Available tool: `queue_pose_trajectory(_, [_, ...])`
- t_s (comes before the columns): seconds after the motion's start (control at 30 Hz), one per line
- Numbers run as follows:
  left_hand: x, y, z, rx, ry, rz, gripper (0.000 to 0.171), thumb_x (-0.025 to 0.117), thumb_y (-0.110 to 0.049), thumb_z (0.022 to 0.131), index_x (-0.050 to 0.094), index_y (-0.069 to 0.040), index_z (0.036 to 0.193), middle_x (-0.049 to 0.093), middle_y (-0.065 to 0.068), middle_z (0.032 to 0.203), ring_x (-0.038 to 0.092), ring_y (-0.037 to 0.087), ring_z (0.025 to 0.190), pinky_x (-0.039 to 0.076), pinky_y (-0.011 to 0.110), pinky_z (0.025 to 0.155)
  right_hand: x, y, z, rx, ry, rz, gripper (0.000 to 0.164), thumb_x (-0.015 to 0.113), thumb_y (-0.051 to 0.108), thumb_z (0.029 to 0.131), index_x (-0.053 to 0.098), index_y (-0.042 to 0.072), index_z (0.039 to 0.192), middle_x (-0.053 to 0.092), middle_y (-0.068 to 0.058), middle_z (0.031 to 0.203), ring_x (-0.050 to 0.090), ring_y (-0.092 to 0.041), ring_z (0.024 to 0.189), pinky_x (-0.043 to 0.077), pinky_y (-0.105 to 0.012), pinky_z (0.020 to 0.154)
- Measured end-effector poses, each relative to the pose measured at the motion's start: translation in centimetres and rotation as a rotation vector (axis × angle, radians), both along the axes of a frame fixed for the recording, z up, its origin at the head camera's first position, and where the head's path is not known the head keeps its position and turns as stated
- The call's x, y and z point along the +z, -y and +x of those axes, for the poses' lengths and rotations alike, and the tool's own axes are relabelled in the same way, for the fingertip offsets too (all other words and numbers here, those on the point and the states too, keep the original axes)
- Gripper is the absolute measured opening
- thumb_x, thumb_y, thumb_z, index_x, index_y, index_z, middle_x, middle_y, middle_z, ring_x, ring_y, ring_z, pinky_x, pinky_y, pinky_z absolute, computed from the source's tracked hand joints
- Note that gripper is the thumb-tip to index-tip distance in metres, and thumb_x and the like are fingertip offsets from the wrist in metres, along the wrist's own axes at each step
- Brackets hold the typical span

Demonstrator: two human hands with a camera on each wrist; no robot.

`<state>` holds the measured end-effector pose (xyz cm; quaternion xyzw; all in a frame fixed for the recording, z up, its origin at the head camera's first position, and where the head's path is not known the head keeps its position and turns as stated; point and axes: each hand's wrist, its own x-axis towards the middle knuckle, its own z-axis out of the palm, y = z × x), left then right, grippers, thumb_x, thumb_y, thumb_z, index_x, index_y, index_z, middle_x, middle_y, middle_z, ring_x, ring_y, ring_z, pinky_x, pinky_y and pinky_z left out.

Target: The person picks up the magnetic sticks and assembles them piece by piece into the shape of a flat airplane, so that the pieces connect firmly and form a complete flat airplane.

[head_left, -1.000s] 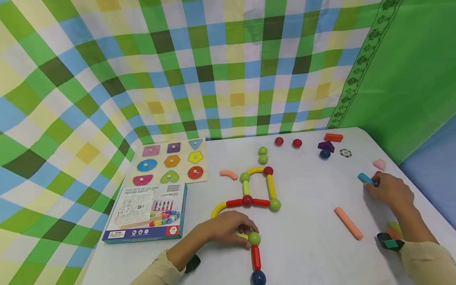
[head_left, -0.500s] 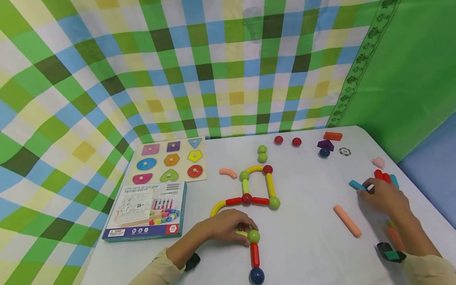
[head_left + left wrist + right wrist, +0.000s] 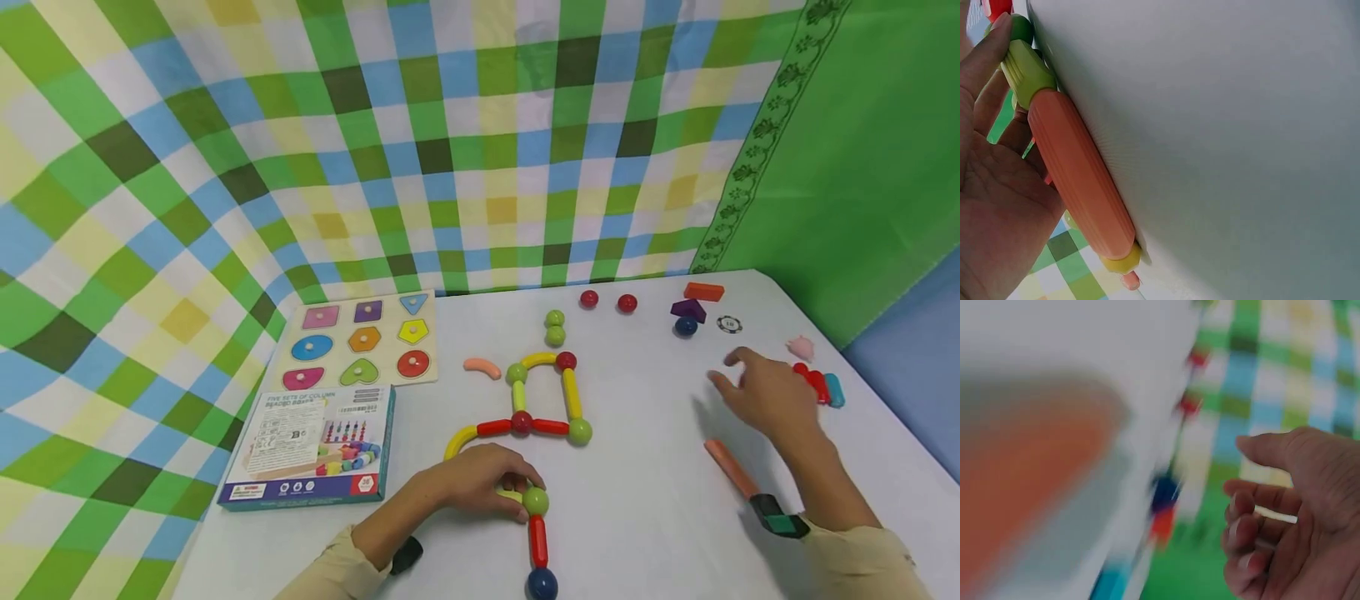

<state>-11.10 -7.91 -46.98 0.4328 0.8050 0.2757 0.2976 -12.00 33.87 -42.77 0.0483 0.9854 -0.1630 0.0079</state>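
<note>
At the front of the table, my left hand [image 3: 480,483] holds the green ball [image 3: 536,501] between thumb and fingers, at the end of a yellow-green stick [image 3: 1027,75]. Behind that stick runs a salmon stick [image 3: 1082,175] with a yellow end, hidden by the hand in the head view. From the ball, a red stick [image 3: 538,542] leads to a blue ball [image 3: 542,583]. My right hand [image 3: 772,396] hovers over the right side, thumb apart and fingers loosely bent, with nothing visible in it. A salmon stick [image 3: 726,462] lies below it, partly covered by the wrist strap.
A frame of balls and sticks [image 3: 572,396] lies mid-table. Red sticks [image 3: 819,387] and a teal stick [image 3: 835,390] rest at the right edge. A puzzle board [image 3: 390,337] and a box [image 3: 307,450] stand left. Red balls [image 3: 627,303] lie at the back.
My right hand has moved left from the right edge; the blue stick it pinched no longer shows in its fingers. The left hand stays in place on the green ball.
</note>
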Motion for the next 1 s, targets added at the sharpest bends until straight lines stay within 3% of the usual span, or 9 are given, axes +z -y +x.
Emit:
queue_pose_trajectory(0.1, [0.0,0.5,0.0,0.003,-0.004,-0.007,0.037,0.074,-0.034,0.082,0.064,-0.03,0.118,0.061,-0.022,0.093,0.055,-0.005,0.081,0.045,0.015,0.077,0.7,6.4,-2.6,0.154,-0.095,-0.063,0.04,0.067,0.035,0.088,0.06,0.004,0.113,0.06,-0.007,0.075,0.051,-0.02,0.061,0.041,-0.031,0.05])
queue_pose_trajectory(0.23, [0.2,0.8,0.0,-0.002,-0.012,-0.004,0.038,0.073,-0.034,0.082,0.064,-0.028,0.119,0.061,-0.022,0.094,0.054,-0.006,0.081,0.045,0.014,0.077,0.6,15.0,-6.1,0.324,-0.135,-0.129,0.029,0.07,0.032,0.086,0.066,0.01,0.105,0.057,-0.001,0.074,0.049,-0.019,0.065,0.042,-0.031,0.057])
queue_pose_trajectory(0.37, [0.1,0.4,-0.1,-0.021,-0.05,0.006,0.038,0.074,-0.034,0.082,0.064,-0.028,0.118,0.061,-0.022,0.093,0.054,-0.007,0.081,0.044,0.013,0.076,-0.2,21.0,-9.0,0.461,-0.119,-0.155,0.023,0.071,0.03,0.085,0.068,0.012,0.1,0.057,0.002,0.077,0.051,-0.016,0.068,0.045,-0.029,0.059])
queue_pose_trajectory(0.5, [-0.1,0.0,-0.3,-0.043,-0.074,-0.004,0.038,0.073,-0.035,0.082,0.064,-0.028,0.118,0.06,-0.021,0.09,0.053,-0.007,0.08,0.042,0.012,0.075,-1.2,24.9,-10.9,0.517,-0.037,-0.114,0.028,0.072,0.034,0.084,0.07,0.012,0.101,0.059,0.001,0.083,0.052,-0.017,0.074,0.046,-0.03,0.062])
queue_pose_trajectory(0.63, [-0.2,-0.4,-0.3,-0.06,-0.066,-0.007,0.038,0.073,-0.035,0.083,0.064,-0.027,0.119,0.06,-0.02,0.09,0.052,-0.007,0.08,0.042,0.012,0.074,-2.6,27.2,-11.9,0.508,0.048,-0.034,0.029,0.071,0.036,0.084,0.071,0.012,0.099,0.058,0.002,0.081,0.051,-0.018,0.076,0.046,-0.031,0.063])
queue_pose_trajectory(0.77, [-0.1,-0.3,-0.5,-0.063,-0.069,-0.003,0.038,0.074,-0.035,0.082,0.064,-0.027,0.118,0.06,-0.021,0.089,0.052,-0.007,0.079,0.042,0.012,0.073,-3.4,28.2,-12.2,0.488,0.054,-0.005,0.017,0.067,0.029,0.086,0.07,0.012,0.09,0.057,0.002,0.075,0.05,-0.019,0.075,0.045,-0.031,0.064])
queue_pose_trajectory(0.9, [-0.2,-0.3,-0.7,-0.07,-0.068,0.002,0.037,0.074,-0.035,0.082,0.064,-0.027,0.118,0.06,-0.021,0.089,0.052,-0.007,0.079,0.042,0.012,0.073,-2.6,27.8,-11.5,0.493,0.028,-0.048,0.015,0.069,0.026,0.085,0.066,0.012,0.087,0.056,0.002,0.074,0.05,-0.018,0.071,0.045,-0.029,0.063])
queue_pose_trajectory(1.0, [-0.1,-0.3,-0.7,-0.071,-0.063,0.005,0.037,0.074,-0.035,0.082,0.064,-0.027,0.117,0.06,-0.021,0.088,0.052,-0.007,0.079,0.042,0.012,0.073,-1.0,26.6,-10.1,0.548,0.017,-0.163,0.014,0.071,0.024,0.085,0.063,0.012,0.089,0.056,0.002,0.074,0.05,-0.016,0.066,0.045,-0.028,0.059])
